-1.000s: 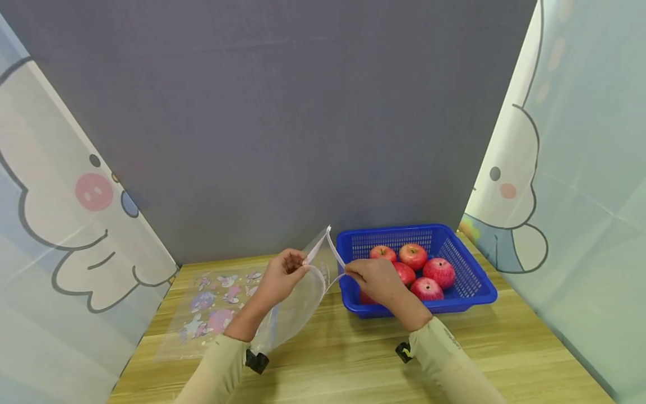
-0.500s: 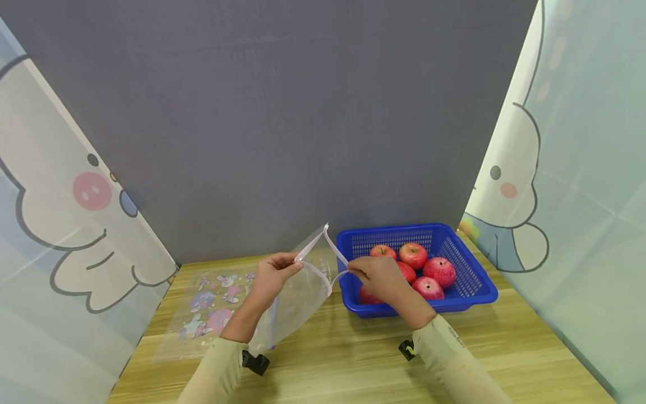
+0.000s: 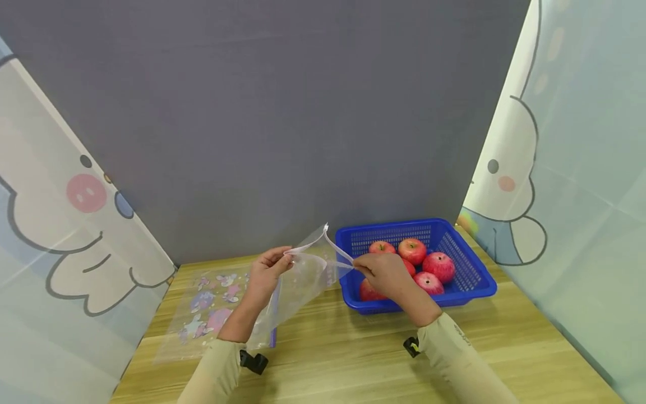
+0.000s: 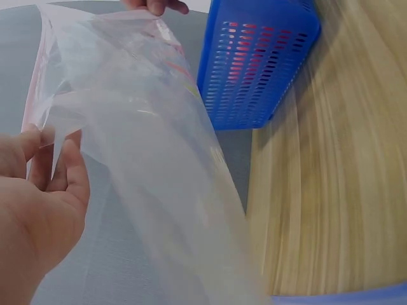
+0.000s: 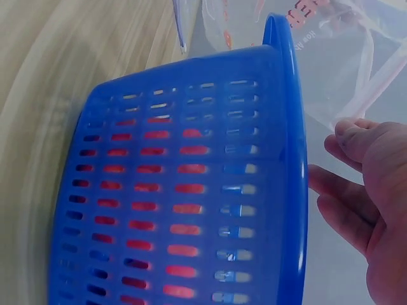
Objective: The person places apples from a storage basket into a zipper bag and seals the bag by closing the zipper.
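A grey panel (image 3: 282,123) rises behind a wood-grain surface (image 3: 343,365), flanked by a left curtain (image 3: 45,247) and a right curtain (image 3: 595,235) printed with cartoon figures. On the surface we see a blue slatted basket (image 3: 461,261), to the right of a printed bag (image 3: 202,306) lying flat. Between them a clear zip bag (image 3: 305,280) is held up, its mouth spread and its lower part sloping towards the printed bag; we cannot tell whether it touches down. The person's left hand (image 3: 264,275) has its fingers pinched on one edge of the mouth. The right hand (image 3: 386,275), in front of the basket's near left corner, grasps the opposite edge between its fingers. Inside the basket we count six red apples (image 3: 439,267), partly hidden by that hand. A small white slider (image 3: 326,226) tops the mouth's far corner.
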{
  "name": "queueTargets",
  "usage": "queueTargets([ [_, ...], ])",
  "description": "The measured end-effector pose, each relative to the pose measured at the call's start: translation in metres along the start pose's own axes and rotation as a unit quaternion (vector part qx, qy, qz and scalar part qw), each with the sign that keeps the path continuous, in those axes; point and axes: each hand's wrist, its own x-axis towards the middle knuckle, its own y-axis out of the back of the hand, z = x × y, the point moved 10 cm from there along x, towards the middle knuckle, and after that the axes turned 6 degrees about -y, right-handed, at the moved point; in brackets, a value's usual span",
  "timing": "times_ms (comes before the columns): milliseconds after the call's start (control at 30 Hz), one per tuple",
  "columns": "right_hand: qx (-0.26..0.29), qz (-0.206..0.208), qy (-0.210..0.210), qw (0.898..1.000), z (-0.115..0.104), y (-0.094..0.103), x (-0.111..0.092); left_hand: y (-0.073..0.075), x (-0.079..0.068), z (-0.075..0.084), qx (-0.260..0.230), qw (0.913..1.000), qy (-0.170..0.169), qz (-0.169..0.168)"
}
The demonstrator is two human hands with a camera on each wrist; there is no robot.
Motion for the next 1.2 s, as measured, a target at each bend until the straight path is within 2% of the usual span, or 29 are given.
queueTargets([
  [100, -0.004, -0.003, -0.005, 1.0, 0.004, 0.002, -0.001, 0.005, 0.002, 0.0, -0.001, 0.9997, 0.0, 0.024],
  [367, -0.002, 0.002, -0.018, 1.0, 0.013, 0.008, -0.002, 0.013, 0.002, -0.009, -0.029, 0.9967, 0.028, 0.07],
  [567, -0.005, -0.005, -0.021, 1.0, 0.018, 0.008, -0.006, 0.018, -0.003, -0.014, -0.077, 0.992, 0.035, 0.094],
  [733, -0.007, -0.003, -0.013, 1.0, 0.017, 0.007, -0.004, 0.008, -0.01, -0.017, -0.125, 0.9878, 0.037, 0.085],
  [1000, -0.016, -0.028, 0.008, 0.999, 0.006, 0.003, -0.001, -0.009, -0.018, -0.02, -0.198, 0.9784, 0.015, 0.058],
  [1200, -0.015, -0.033, 0.015, 0.999, 0.003, 0.002, 0.002, -0.012, -0.019, -0.02, -0.196, 0.9792, 0.007, 0.051],
])
